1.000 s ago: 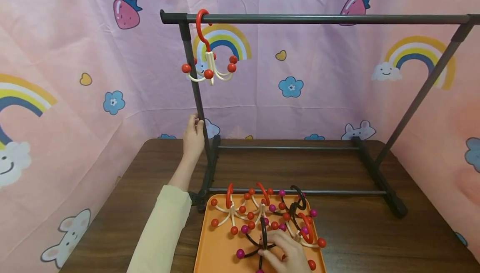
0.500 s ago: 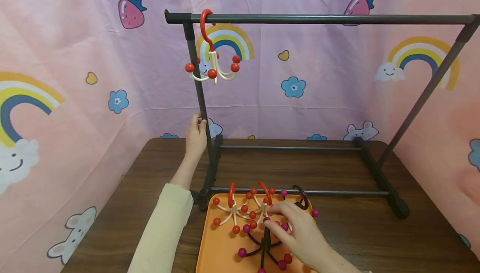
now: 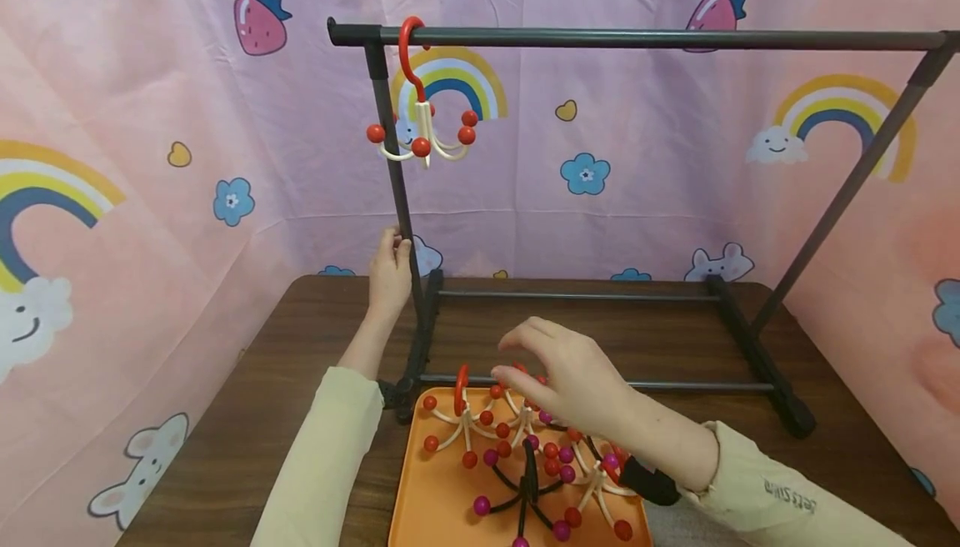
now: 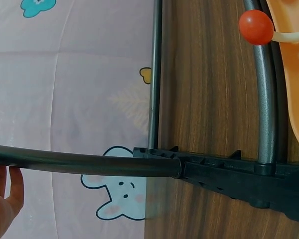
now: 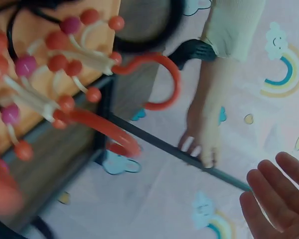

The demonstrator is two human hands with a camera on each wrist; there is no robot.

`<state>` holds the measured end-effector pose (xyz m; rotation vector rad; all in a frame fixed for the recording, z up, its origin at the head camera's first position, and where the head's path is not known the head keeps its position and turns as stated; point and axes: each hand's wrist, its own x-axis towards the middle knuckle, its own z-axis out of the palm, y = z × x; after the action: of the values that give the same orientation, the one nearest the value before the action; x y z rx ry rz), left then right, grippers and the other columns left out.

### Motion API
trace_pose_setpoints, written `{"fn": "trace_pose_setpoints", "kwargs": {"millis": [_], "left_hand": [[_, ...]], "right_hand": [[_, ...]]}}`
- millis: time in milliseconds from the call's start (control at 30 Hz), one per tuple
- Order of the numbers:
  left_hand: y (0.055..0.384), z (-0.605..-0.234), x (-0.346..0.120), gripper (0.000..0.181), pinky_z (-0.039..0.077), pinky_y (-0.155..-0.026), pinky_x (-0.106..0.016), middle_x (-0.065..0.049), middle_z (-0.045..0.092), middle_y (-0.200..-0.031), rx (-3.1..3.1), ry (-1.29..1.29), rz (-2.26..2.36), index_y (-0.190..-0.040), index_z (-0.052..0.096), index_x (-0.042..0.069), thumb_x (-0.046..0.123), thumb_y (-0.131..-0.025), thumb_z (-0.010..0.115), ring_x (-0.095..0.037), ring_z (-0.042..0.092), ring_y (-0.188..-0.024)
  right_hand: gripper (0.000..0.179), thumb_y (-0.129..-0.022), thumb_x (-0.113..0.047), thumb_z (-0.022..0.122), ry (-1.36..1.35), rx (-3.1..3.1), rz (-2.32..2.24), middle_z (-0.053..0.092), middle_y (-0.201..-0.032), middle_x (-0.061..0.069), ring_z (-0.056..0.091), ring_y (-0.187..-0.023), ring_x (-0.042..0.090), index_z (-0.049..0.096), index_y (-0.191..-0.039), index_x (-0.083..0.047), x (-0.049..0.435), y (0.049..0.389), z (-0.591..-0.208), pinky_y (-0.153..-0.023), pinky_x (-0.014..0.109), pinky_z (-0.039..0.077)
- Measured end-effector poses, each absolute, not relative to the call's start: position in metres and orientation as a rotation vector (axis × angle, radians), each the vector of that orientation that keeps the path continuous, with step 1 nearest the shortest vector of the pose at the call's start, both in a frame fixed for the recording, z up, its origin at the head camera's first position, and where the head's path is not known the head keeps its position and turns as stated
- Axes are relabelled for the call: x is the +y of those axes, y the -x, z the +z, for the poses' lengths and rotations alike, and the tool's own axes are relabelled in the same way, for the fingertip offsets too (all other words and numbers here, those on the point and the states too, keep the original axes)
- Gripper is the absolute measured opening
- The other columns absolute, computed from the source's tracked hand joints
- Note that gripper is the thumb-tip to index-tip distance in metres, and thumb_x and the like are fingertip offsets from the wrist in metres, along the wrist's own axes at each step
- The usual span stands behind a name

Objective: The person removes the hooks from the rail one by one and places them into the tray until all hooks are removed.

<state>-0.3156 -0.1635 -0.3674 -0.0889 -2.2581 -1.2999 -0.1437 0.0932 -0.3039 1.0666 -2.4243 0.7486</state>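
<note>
My left hand holds the left upright post of a dark clothes rack, thumb and fingertips against the tube. My right hand hovers above the far part of an orange tray, fingers loosely bent with nothing between them. In the tray, a black multi-arm hanger with purple ball tips stands nearest, hook up. Around it are several cream hangers with red hooks and red balls, such as one at the tray's left. Another black hanger is mostly hidden by my right hand. One cream hanger hangs from the rack's top bar, near its left end.
The rack's feet stand on a dark wooden table, with a lower front bar just behind the tray. A patterned cloth backdrop closes off the back and both sides.
My right hand has left the near black hanger and risen up and back over the tray's far side, carrying nothing. My left hand stays on the post.
</note>
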Motion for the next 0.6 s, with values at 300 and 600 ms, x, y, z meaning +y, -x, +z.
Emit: {"fn": "trace_pose_setpoints", "kwargs": {"millis": [300, 600], "left_hand": [[0.316, -0.367, -0.164, 0.037, 0.043, -0.071, -0.045, -0.016, 0.058, -0.109, -2.263, 0.090, -1.301, -0.119, 0.045, 0.010, 0.037, -0.094, 0.038, -0.032, 0.057, -0.088], [0.318, -0.370, -0.165, 0.036, 0.043, -0.073, -0.043, -0.013, 0.057, -0.111, -2.275, 0.078, -1.330, -0.121, 0.044, 0.013, 0.037, -0.095, 0.037, -0.030, 0.056, -0.090]], "right_hand": [[0.024, -0.085, -0.035, 0.063, -1.124, -2.309, 0.581, 0.062, -0.092, -0.005, 0.060, -0.079, 0.006, 0.062, -0.098, -0.015, 0.069, 0.170, -0.258, -0.071, 0.024, 0.050], [0.026, -0.085, -0.031, 0.063, -1.092, -2.193, 0.488, 0.063, -0.093, 0.001, 0.061, -0.085, 0.015, 0.062, -0.100, -0.010, 0.049, 0.204, -0.227, -0.073, 0.029, 0.050]]}}
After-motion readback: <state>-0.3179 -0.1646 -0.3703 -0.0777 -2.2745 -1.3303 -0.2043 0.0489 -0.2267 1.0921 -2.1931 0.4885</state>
